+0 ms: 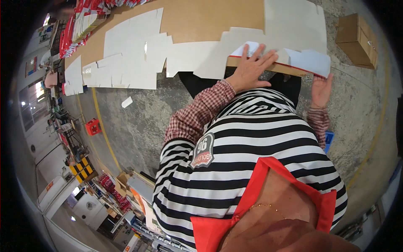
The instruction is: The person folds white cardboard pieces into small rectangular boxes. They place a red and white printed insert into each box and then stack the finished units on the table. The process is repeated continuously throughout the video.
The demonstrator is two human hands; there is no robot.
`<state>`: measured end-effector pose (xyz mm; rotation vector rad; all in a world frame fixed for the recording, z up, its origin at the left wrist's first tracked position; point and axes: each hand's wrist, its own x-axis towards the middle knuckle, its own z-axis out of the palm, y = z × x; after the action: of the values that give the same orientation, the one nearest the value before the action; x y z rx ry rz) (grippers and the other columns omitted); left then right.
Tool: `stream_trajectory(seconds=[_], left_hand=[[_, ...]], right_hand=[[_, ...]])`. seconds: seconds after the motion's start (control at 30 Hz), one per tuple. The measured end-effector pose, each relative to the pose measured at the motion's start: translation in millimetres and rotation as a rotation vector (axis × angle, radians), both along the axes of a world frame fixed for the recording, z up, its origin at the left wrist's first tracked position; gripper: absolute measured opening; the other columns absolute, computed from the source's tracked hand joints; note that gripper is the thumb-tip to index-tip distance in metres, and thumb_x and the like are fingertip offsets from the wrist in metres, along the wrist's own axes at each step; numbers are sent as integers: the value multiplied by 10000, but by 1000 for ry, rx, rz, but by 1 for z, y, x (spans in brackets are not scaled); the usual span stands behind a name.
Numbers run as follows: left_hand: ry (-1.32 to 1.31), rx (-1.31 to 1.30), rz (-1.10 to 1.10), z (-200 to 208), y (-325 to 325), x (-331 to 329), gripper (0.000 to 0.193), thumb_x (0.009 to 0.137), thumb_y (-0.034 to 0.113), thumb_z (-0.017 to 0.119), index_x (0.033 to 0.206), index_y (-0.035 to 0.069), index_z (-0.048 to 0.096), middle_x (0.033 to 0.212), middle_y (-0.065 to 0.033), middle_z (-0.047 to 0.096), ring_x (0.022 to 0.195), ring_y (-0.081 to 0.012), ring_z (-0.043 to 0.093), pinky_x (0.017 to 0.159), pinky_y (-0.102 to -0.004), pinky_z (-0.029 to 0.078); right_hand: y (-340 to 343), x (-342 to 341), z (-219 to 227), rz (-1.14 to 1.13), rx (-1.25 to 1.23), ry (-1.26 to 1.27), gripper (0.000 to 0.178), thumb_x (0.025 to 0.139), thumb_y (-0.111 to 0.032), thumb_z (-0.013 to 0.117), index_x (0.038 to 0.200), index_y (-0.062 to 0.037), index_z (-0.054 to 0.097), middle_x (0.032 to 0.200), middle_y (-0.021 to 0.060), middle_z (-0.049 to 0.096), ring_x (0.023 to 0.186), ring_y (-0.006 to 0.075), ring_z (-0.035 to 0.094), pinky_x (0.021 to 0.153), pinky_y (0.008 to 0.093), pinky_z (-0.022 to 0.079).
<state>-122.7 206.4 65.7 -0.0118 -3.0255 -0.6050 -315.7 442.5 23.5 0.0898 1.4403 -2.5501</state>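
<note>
My left hand (251, 70) lies with its fingers spread flat across a white cardboard piece with a red edge (289, 63) at the near edge of the table. The piece has folded flaps, and its right end rises toward my right side. There my right hand (322, 90) grips the piece's near corner; part of its fingers is hidden at the edge. Under and beside it, flat white die-cut cardboard sheets (193, 59) with slots and notches lie along the table, overlapping one another.
The brown tabletop (210, 19) runs from left to right in front of me. Red and white stacked packages (79, 27) stand at its far left. An open brown carton (357, 41) sits on the floor at right. A red crate (93, 127) stands left on the floor.
</note>
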Motion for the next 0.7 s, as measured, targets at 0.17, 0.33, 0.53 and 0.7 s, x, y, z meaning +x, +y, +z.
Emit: stream_trajectory(seconds=[0.17,0.33,0.53,0.7], left_hand=[[156,298,-202,-12,30,-34,1170,638,615,786,1541,92,257,1609,-130,242,1491,-375,172,1159,-642,115],[-164,-187,148,5,-5,14,1048,631,488,831,1472,72,364,1536,-161,348,1448,-362,272,1117,-670,199],[78,-115,227,25,-92,76,316,816,157,672,1130,111,676,1072,-107,701,1013,-260,657,900,-407,503],[-334,266,156,2,-156,24,305,832,195,734,1087,31,700,1010,-161,723,882,-279,685,782,-374,536]], right_hand=[[-83,19,38,133,388,634,485,1001,-101,537,1443,-2,365,1495,133,394,1355,275,420,1145,429,323],[-141,9,49,803,945,1557,748,798,45,560,1504,-126,379,1580,111,326,1433,342,337,1190,449,239],[-130,-6,59,803,584,1183,733,794,68,527,1493,-123,414,1586,109,326,1455,311,317,1202,403,222],[-131,1,32,703,850,1578,592,958,-373,511,1512,-198,398,1603,91,289,1489,347,209,1218,464,153]])
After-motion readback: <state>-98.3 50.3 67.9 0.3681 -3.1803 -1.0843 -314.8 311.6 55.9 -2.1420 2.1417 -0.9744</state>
